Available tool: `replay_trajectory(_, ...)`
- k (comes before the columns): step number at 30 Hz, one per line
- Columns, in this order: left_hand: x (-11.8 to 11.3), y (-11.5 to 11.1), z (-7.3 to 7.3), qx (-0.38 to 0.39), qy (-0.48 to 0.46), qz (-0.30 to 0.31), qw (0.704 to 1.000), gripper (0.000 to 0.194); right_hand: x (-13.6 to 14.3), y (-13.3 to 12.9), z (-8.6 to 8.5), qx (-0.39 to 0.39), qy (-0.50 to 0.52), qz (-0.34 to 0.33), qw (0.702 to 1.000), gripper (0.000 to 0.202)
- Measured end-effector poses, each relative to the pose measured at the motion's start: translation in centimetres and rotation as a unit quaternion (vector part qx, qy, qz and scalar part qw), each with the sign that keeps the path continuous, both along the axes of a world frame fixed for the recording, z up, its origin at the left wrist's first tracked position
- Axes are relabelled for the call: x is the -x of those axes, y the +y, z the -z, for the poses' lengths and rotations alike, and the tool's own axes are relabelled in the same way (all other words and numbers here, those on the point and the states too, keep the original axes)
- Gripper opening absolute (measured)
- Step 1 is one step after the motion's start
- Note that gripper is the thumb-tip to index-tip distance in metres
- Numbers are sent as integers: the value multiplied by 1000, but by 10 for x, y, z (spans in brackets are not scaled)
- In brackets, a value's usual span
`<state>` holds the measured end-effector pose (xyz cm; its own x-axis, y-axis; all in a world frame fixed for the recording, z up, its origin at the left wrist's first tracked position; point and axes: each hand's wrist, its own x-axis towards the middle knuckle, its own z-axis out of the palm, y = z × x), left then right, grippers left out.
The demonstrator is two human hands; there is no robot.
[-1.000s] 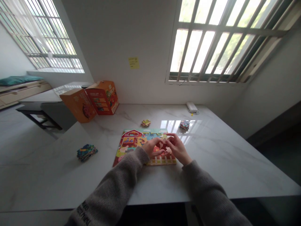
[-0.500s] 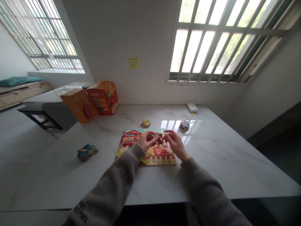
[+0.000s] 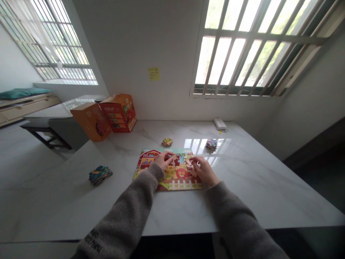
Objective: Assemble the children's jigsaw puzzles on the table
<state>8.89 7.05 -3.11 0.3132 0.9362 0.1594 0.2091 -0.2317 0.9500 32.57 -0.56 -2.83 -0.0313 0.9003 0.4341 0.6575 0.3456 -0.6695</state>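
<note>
A jigsaw puzzle [image 3: 181,173] with farm animals, a red barn and a white fence lies on the marble-look table between my hands. My left hand [image 3: 164,160] is over its upper middle, thumb and index finger closed on what looks like a small beige puzzle piece [image 3: 174,157]. At the puzzle's right side, my right hand [image 3: 204,170] has bent fingers with the thumb apart from the index finger; its fingertips are at the pinkish part of the picture. Light blue shows in the upper part of the puzzle between the hands.
Small stacks of pieces lie around: a dark teal stack [image 3: 100,175] at left, a yellowish stack [image 3: 167,142] behind the puzzle, a mixed stack [image 3: 211,145] at right. An open orange box [image 3: 118,113] stands at the back left. A white device [image 3: 220,124] with a cable sits near the wall.
My hands have moved apart: the left slightly left and down, the right slightly down. More of the puzzle's upper middle, with a light blue part, now shows between them.
</note>
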Motion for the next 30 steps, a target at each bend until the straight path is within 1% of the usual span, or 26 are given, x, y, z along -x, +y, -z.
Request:
replay_trajectory(5,0,1,0,1,-10,10,1000,25,2,0,1,-1,-6,-8,1000,23)
replay_trajectory(9,-1,1,0,41,-47,23,998,29,4,-2,-1,12,17,-6,1000,22)
replay_trajectory(12,-2,-1,-2,72,-71,44,994,33,11,-6,-5,52,91,-22,994,25)
replay_trajectory(14,-3,-5,-5,76,-73,70,992,35,19,-10,-8,84,152,-59,983,35)
replay_trajectory(16,-4,-9,-7,75,-70,109,989,36,27,-12,-10,101,193,-103,971,44)
replay_trajectory(19,-6,-16,-10,74,-72,159,982,38,38,-14,-10,110,229,-124,959,43)
replay_trajectory(21,-7,-18,-13,67,-72,165,981,37,40,-14,-9,121,257,-117,951,38)
replay_trajectory(23,-7,-18,-18,48,-70,148,985,34,38,-12,-8,133,284,-111,943,35)
replay_trajectory(25,-2,-18,-25,22,-74,109,991,32,27,-9,-7,126,291,-94,944,35)
replay_trajectory(28,15,-16,-38,-15,-87,36,995,29,-4,-3,-3,92,253,-30,963,38)
replay_trajectory(30,32,-15,-45,-33,-95,-4,995,27,-31,0,3,86,195,28,977,39)
